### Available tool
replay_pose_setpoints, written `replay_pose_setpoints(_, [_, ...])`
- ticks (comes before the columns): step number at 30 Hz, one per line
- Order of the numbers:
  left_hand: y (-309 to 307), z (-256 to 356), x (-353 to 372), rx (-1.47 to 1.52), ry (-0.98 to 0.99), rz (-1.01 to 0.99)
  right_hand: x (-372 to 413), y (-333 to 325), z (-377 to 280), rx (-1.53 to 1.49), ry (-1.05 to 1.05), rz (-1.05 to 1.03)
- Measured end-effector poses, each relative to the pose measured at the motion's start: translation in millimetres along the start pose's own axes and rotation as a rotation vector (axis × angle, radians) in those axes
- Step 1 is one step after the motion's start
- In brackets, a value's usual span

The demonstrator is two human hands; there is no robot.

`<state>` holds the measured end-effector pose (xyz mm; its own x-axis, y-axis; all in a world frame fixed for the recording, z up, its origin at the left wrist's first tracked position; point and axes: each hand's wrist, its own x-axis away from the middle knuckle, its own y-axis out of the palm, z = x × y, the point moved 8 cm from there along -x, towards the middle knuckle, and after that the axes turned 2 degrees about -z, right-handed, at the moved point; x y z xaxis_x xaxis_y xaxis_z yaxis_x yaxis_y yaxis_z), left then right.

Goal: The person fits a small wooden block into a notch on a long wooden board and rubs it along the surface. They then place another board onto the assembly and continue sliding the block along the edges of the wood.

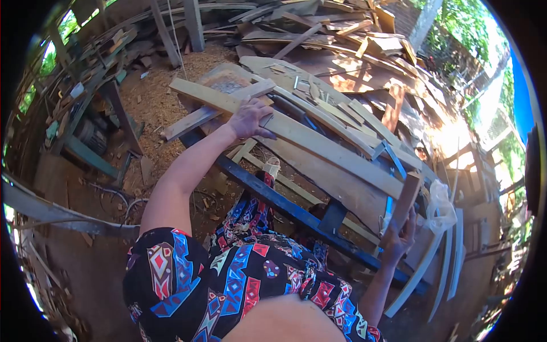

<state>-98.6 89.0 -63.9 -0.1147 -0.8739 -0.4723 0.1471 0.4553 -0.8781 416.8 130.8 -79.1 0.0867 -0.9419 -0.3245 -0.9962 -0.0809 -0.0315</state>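
Left hand (pixel 249 118): palm down on the long plank (pixel 319 142), fingers loosely spread and bent over its far edge, pressing rather than gripping. The plank lies slantwise across the bench, under my hand and on toward the right.

Right hand (pixel 399 236): closed around the lower end of a short board (pixel 407 198), held upright at the bench's near right corner. The fingers hide the board's bottom end, and I see the hand from the back only.

A blue steel rail (pixel 285 204) runs beneath the plank. A white plastic bag (pixel 440 204) hangs just beside the short board (its contents unreadable in the glare). Sawdust (pixel 152 98) covers the ground to the left. The scrap-wood pile (pixel 342 31) beyond is cut off by the frame's round edge.
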Motion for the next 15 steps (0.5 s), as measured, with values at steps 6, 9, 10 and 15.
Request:
replay_pose_setpoints(6, [-12, 61, -14, 0.054, 0.064, 0.167, -7, 15, -71, 0.05, -0.149, 0.06])
replay_pose_setpoints(9, [10, 103, -15, 0.078, 0.148, 0.184, -14, 26, -81, 0.035, -0.215, 0.058])
replay_pose_setpoints(10, [23, 115, -16, 0.076, 0.167, 0.17, -15, 28, -80, 0.04, -0.221, 0.057])
replay_pose_setpoints(15, [34, 172, -22, 0.133, 0.234, 0.085, -15, 45, -74, 0.071, -0.2, -0.025])
